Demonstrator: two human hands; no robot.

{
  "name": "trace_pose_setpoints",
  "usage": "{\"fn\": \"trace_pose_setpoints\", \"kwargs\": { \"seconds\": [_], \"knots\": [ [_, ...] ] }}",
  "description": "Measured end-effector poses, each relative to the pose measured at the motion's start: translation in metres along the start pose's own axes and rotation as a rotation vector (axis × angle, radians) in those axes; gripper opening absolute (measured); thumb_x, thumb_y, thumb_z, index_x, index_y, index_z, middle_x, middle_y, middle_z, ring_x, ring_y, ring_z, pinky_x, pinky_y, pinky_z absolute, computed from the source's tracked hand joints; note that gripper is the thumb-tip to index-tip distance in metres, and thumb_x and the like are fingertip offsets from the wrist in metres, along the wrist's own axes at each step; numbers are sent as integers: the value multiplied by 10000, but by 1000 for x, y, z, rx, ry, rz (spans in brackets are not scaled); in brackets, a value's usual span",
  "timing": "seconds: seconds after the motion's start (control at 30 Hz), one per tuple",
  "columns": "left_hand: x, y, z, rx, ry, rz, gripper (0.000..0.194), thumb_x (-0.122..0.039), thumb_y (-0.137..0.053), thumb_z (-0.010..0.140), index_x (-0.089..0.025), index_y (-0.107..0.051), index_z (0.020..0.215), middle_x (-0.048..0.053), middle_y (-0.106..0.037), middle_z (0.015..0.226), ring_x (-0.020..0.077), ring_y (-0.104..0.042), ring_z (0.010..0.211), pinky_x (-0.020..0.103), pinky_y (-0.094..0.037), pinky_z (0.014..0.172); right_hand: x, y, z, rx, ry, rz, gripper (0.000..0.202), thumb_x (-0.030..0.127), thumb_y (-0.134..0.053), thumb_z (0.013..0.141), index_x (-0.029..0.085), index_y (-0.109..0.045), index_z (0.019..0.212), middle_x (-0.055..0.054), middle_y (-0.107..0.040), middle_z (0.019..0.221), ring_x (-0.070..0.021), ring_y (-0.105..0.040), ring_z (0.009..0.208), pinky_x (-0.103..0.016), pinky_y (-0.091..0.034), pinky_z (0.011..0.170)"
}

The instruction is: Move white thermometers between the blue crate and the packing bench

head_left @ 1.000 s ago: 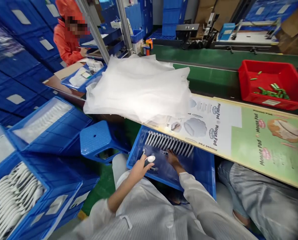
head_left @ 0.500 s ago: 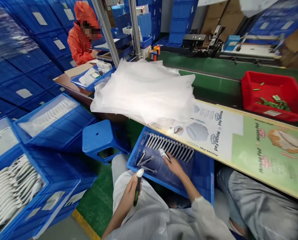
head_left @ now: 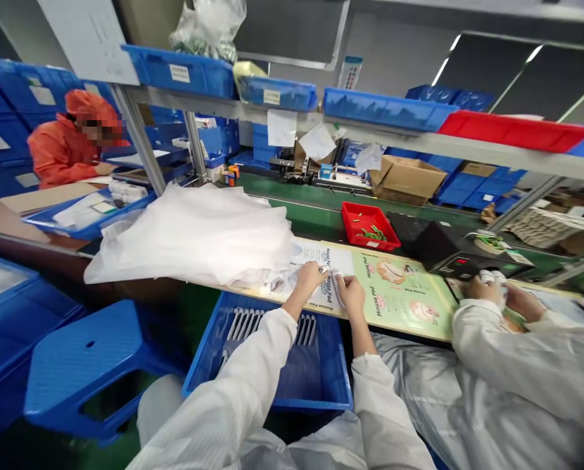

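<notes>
Over the printed mouse pad sheet (head_left: 328, 256), my left hand (head_left: 311, 279) has its fingers closed on a small white piece, partly hidden by the fingers. Close to its right, my right hand (head_left: 351, 294) grips a white handheld device (head_left: 338, 287) held upright above the sheet. Below both arms sits a blue bin (head_left: 338, 365) on my lap, with a row of white devices (head_left: 243, 324) lying in it.
A stack of white foam sheets (head_left: 198, 232) covers the bench's left part. Behind the mats is a red tray (head_left: 367, 225) with green pieces. A co-worker's hands (head_left: 492, 290) work at the right. A blue stool (head_left: 86, 346) stands lower left.
The view has tilted up and turned right. Both hands have moved from the lap and the bin up over the bench edge, close together. The device in the left hand is no longer clearly visible.
</notes>
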State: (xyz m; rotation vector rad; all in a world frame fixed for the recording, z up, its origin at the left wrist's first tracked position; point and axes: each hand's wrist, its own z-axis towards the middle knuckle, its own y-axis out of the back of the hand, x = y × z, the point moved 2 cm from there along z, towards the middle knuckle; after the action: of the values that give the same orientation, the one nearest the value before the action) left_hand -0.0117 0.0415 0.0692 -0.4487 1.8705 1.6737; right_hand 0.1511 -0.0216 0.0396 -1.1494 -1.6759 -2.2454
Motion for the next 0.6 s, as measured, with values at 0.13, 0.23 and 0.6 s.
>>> {"fn": "trace_pose_setpoints", "kwargs": {
  "seconds": [0.13, 0.23, 0.6],
  "knots": [
    [9, -6, 1, -172, 17, -223, 516, -465, -534, 1134, -53, -667, 1415, 304, -714, 1412, 351, -716, 1290, 398, -533, 1079, 42, -27, -12, -75, 34, -200, 810, 653, -511, 1078, 125, -472, 1692, -310, -568, 1590, -454, -582, 1397, -572, -434, 1153],
    [56, -12, -52, -376, -92, -366, 445, -361, -340, 1179, -134, -644, 1412, 206, -764, 1296, 282, -732, 1195, 369, -519, 1063, 50, -43, -27, 14, 214, -332, 682, 498, -543, 1102, 280, -453, 1743, -240, -377, 1775, -444, -523, 1452, -576, -411, 1172],
    [307, -15, -222, 375, 293, 15, 255, -430, -731, 966, -180, -776, 991, 132, -826, 1047, 304, -746, 1082, 321, -536, 962, -177, 112, 114, -181, 15, -277, 663, 548, -564, 1118, 198, -548, 1680, -326, -397, 1668, -502, -431, 1499, -776, -305, 1120]
  ]
}}
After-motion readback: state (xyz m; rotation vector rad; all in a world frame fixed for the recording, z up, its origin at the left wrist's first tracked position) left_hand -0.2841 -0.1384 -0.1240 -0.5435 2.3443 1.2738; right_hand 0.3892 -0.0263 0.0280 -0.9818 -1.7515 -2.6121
